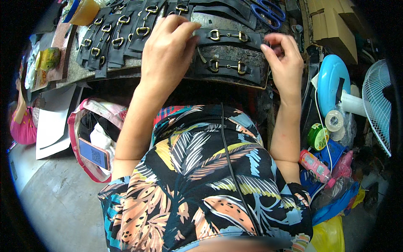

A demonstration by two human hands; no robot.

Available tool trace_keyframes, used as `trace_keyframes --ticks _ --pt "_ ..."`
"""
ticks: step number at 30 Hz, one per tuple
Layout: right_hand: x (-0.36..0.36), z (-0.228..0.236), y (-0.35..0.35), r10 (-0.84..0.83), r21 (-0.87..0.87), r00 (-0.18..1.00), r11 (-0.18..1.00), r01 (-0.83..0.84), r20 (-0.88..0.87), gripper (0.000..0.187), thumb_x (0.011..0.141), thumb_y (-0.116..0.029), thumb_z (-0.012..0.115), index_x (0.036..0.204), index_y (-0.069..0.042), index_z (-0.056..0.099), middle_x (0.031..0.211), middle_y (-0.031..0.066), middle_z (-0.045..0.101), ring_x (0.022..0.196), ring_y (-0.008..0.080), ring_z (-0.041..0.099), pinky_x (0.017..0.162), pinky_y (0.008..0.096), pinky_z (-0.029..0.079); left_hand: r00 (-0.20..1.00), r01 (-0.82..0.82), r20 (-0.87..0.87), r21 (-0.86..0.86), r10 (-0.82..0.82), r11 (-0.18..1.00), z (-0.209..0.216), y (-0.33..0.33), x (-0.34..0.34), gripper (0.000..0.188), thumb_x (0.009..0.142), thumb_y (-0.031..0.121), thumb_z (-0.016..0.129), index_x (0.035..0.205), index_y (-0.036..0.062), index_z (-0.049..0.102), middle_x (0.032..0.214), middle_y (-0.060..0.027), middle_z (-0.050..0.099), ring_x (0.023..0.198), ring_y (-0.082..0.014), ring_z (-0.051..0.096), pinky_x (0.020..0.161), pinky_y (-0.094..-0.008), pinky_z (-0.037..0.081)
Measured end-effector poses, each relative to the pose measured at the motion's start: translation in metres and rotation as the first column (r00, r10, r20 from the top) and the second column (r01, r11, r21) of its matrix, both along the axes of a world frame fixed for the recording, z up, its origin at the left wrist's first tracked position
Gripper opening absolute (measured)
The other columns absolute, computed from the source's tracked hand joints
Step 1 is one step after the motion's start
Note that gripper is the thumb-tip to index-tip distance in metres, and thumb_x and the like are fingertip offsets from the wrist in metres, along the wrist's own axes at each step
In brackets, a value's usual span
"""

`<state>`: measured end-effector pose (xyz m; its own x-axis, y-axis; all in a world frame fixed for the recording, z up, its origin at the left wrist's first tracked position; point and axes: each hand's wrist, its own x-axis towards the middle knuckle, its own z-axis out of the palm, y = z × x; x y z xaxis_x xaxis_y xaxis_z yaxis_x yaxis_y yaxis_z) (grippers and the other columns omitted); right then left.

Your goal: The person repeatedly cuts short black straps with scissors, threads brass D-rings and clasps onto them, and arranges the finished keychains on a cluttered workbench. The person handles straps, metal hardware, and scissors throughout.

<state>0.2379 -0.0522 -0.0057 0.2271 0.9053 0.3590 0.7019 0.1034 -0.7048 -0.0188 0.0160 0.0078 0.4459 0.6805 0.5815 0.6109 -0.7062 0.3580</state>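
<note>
centrally and nearest, a soft black shirt (189, 164) with feathery leaf shapes covers the person's torso, a thin dark cord (228, 155) running down its front. to the left, a pink-edged fabric bag (75, 130) gapes around crumpled white cloth (100, 137), with a flat, round-cornered phone (94, 154) at its mouth. to the right, a pink plastic bottle (315, 165) rests among crinkled plastic bags (331, 210), near a round green container (317, 136) and a ring-shaped tape roll (334, 120).

farther on, the lower strap (228, 74) lies along the near edge of a rough, dark workbench (235, 52). beyond it, roughly parallel, the upper strap (228, 40) lies between the two hands; both are matte black, leather-like bands, each bearing gold-toned, rounded metal loops linked by a slim bar. the left hand (168, 52) is curled at the upper strap's left end, the right hand (285, 59) is bent with thumb and forefinger close together at its right end; whether either grips cannot be told.

at far left, similar straps (136, 45) overlap in a slanting row. at far right are blue-handled scissors (268, 14), a wire-grilled fan (380, 98) and a creased cardboard box (331, 31).
</note>
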Motion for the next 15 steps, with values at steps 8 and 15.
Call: trace_keyframes --ticks 8,15 --pt "-0.003 0.009 -0.046 0.159 -0.176 0.980 0.975 -0.137 0.118 0.031 0.078 -0.007 0.083 0.106 -0.002 0.072 0.098 0.0043 0.066 0.083 0.0146 0.058 0.073 0.0282 0.048 0.950 0.071 -0.295 -0.112 -0.102 0.991 0.012 -0.037 -0.008 0.039 0.074 0.017 0.084 0.111 0.0111 0.072 0.109 -0.0062 0.064 0.102 -0.0292 0.057 0.089 -0.0391 0.050" --pt "0.004 0.002 -0.042 0.026 -0.204 0.716 0.951 -0.233 -0.698 0.017 0.087 0.000 0.078 0.101 -0.004 0.069 0.091 0.0009 0.071 0.083 0.0061 0.064 0.073 0.0204 0.051 0.964 0.252 0.188 -0.430 -0.187 0.867 0.011 -0.032 -0.017 0.032 0.077 0.004 0.082 0.106 0.0053 0.069 0.091 -0.0062 0.069 0.083 -0.0218 0.064 0.074 -0.0322 0.052"
